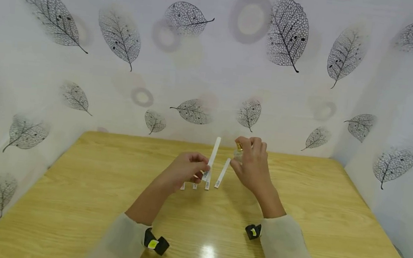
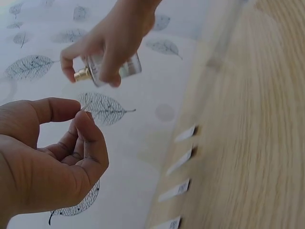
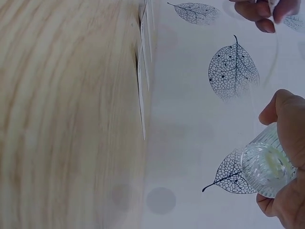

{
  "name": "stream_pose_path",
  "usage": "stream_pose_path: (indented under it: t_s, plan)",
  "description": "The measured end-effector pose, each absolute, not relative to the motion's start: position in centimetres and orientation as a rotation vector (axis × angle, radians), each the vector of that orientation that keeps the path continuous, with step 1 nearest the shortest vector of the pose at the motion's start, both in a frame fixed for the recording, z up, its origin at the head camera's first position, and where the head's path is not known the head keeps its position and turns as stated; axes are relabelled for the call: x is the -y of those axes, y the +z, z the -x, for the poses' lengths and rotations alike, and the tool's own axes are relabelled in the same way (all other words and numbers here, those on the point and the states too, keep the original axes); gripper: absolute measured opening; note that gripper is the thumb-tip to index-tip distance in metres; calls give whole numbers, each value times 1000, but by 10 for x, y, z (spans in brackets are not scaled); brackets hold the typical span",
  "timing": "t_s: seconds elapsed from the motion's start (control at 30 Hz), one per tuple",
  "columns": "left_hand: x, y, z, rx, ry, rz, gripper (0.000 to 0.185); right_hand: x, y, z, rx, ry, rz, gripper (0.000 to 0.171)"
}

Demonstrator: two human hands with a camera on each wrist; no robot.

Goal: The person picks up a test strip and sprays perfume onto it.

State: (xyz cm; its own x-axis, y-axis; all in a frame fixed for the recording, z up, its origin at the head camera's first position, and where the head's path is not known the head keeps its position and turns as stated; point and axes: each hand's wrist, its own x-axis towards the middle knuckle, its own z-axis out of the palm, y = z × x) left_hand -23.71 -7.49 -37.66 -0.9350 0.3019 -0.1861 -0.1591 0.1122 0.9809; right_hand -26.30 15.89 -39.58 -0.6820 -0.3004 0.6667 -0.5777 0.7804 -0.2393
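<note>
**Holding a paper strip beside a small glass bottle**

A white paper strip (image 1: pixel 213 153) is pinched upright between thumb and fingers of the left hand (image 1: pixel 186 169), above the tabletop (image 1: pixel 74 182). Just to its right, a small ribbed glass bottle (image 2: pixel 114 69) with a gold nozzle is clasped by the curled fingers of the right hand (image 1: pixel 252 162), the nozzle turned toward the strip. Beneath both hands, further strips (image 1: pixel 222 173) are laid side by side on the wood. A leaf-patterned backdrop (image 1: pixel 213 63) is seen behind.
</note>
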Motion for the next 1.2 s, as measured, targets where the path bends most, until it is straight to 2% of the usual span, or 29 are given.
stream_pose_path:
  t_s: [0.27,0.7,1.2]
  plan:
    - [100,-372,251,-2118,1871,-32,17,-158,-392,262,2354,602,-644,51]
    - [153,-394,275,-2281,1716,85,25,-158,-390,260,2361,583,-639,53]
    - [185,-406,289,-2483,1445,107,22,-159,-388,259,2390,594,-616,55]
